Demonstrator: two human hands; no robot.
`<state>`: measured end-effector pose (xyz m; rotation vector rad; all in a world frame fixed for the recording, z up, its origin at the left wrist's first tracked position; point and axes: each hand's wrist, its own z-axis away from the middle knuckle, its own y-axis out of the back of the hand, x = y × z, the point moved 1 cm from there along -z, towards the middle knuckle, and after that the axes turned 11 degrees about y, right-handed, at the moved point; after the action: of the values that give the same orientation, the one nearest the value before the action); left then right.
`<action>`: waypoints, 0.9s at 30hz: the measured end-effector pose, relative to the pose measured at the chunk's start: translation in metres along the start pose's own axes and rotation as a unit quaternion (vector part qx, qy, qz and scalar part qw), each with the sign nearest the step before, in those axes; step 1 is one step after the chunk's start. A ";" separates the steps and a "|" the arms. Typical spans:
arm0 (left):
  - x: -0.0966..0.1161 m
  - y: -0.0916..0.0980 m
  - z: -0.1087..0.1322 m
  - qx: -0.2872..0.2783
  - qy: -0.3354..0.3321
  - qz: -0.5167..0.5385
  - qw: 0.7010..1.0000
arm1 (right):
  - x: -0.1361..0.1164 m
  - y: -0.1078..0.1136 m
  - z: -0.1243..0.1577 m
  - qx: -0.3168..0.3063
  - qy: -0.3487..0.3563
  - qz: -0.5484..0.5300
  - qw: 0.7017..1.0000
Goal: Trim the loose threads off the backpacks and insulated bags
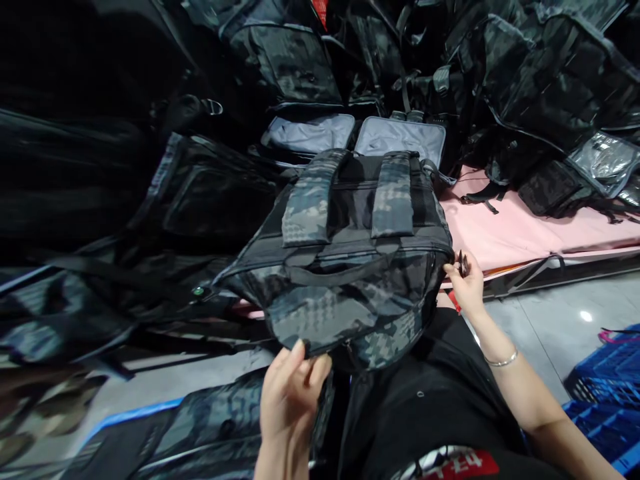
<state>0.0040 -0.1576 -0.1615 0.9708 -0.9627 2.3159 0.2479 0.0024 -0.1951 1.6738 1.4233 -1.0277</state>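
A grey-black camouflage backpack point(345, 267) lies in front of me, its two padded shoulder straps facing up and its top handle towards me. My left hand point(295, 387) is closed on the near edge of the backpack, thumb on top. At the right side, my right hand point(466, 283) pinches the backpack's corner between thumb and finger. Small dark snips point(463, 264) show in that same hand, partly hidden by the fingers. Two grey-lined flaps point(400, 139) stand open just behind the backpack.
Dark camouflage bags point(295, 63) are heaped at the back, with more black bags point(215, 193) on the left. A pink surface point(545, 223) extends to the right. Blue plastic crates point(607, 367) stand on the floor at right. Another camouflage piece point(215, 413) lies low on the left.
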 end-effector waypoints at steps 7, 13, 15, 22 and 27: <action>-0.022 -0.008 -0.018 0.051 -0.086 -0.089 0.991 | -0.010 -0.005 -0.003 0.012 0.018 0.008 1.000; -0.032 -0.011 -0.013 -0.007 0.001 -0.103 0.995 | 0.000 0.004 0.004 0.061 0.022 0.065 0.996; -0.030 -0.016 -0.012 -0.028 -0.008 -0.089 0.996 | -0.006 0.004 0.015 0.120 0.056 0.108 0.985; -0.028 -0.028 -0.006 -0.022 -0.010 -0.070 0.997 | -0.029 -0.041 0.096 -0.167 0.135 0.120 0.969; -0.029 -0.025 0.000 -0.009 0.019 -0.089 0.996 | -0.016 -0.064 0.114 -0.251 0.175 0.237 0.922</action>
<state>0.0385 -0.1447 -0.1720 0.9621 -0.8449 2.1662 0.1688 -0.0967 -0.2317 1.7235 1.2536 -0.0778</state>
